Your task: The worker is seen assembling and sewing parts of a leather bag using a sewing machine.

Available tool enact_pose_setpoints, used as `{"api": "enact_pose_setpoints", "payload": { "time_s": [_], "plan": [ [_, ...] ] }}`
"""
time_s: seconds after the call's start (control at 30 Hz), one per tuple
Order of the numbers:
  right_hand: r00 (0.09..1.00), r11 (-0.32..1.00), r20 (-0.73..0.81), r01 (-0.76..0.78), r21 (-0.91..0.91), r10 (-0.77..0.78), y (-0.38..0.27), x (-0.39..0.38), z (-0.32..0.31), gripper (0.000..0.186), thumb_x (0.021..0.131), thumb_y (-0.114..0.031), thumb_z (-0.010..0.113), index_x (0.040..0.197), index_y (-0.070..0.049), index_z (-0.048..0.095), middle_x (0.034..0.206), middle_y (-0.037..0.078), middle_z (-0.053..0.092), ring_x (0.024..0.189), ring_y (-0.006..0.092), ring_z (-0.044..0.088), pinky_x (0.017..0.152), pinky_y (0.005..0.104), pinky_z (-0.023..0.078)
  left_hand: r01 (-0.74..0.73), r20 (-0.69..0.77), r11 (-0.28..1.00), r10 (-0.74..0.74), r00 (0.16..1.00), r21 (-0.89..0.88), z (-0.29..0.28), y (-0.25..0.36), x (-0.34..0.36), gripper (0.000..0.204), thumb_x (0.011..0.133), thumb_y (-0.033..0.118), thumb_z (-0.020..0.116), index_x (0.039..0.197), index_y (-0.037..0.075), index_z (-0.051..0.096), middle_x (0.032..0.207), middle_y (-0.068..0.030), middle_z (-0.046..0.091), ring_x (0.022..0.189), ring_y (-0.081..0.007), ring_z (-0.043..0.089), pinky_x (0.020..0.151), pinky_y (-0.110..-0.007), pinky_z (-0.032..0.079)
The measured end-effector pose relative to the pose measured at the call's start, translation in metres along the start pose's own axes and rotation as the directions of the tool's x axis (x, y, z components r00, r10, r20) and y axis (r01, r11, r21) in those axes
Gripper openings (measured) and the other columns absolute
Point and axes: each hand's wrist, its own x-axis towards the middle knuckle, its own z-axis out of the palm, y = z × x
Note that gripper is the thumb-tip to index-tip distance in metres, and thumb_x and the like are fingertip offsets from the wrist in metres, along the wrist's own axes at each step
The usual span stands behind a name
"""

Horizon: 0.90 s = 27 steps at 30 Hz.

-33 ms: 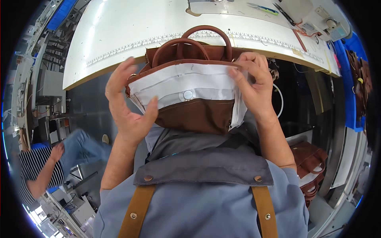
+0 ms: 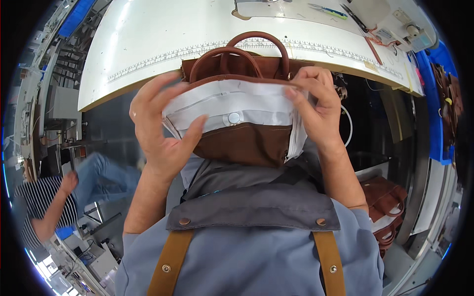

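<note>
A brown bag with white lining, a round metal snap and two looped handles sits upright at the table edge, over my lap. My left hand is at its upper left corner, fingers apart and curved over the rim, somewhat blurred, thumb out in front of the lining. My right hand grips the upper right rim between thumb and bent fingers.
The white table carries a printed ruler scale, snips and a machine at right. Blue bins with brown pieces stand right, more brown bags below. A seated co-worker is at lower left.
My left hand has shifted slightly inward over the bag's left corner. The co-worker and their leg have moved a little.
</note>
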Motion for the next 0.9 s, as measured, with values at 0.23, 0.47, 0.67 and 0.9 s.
{"api": "enact_pose_setpoints", "payload": {
  "time_s": [0.23,0.47,0.67,0.9],
  "plan": [
    [0.997,0.963,0.018,-0.083,0.257,0.081,-0.009,-0.002,-0.001,0.009,0.085,-0.01,0.077,0.093,-0.006,0.074,0.098,0.003,0.066,0.098,0.0181,0.055,0.09,0.0336,0.043,-0.219,0.173,0.955,0.186,0.967,0.2,0.043,0.013,0.05,0.034,0.067,0.029,0.088,0.095,0.011,0.079,0.1,-0.0013,0.068,0.097,-0.019,0.062,0.088,-0.034,0.039],
    [0.983,0.922,0.082,-0.183,0.341,0.165,-0.011,-0.002,-0.002,0.01,0.088,-0.012,0.075,0.088,-0.005,0.069,0.097,0.005,0.069,0.099,0.0184,0.06,0.094,0.0335,0.042,-0.248,0.144,0.955,0.225,0.964,0.161,0.06,0.001,0.049,0.016,0.072,0.022,0.085,0.086,0.015,0.078,0.086,0.0058,0.067,0.084,-0.0116,0.061,0.091,-0.031,0.032],
    [0.971,0.884,0.112,-0.24,0.401,0.213,-0.017,-0.002,-0.001,0.009,0.088,-0.013,0.076,0.088,-0.007,0.069,0.095,0.004,0.07,0.094,0.0168,0.06,0.091,0.0333,0.042,-0.382,0.071,0.851,0.383,0.921,0.361,0.044,0.008,0.045,0.012,0.074,0.017,0.084,0.082,0.018,0.074,0.084,0.0054,0.065,0.081,-0.0114,0.061,0.096,-0.032,0.028],
    [0.985,0.986,0.11,0.121,0.112,-0.133,-0.018,0.005,-0.004,0.011,0.076,-0.013,0.082,0.083,-0.013,0.075,0.088,-0.003,0.07,0.081,0.0171,0.058,0.083,0.0316,0.039,0.022,-0.294,0.994,0.01,0.956,0.105,-0.035,-0.034,0.018,0.016,0.091,0.013,0.072,0.081,0.005,0.063,0.083,-0.0031,0.063,0.076,-0.0127,0.054,0.081,-0.029,0.041]
  ]
}}
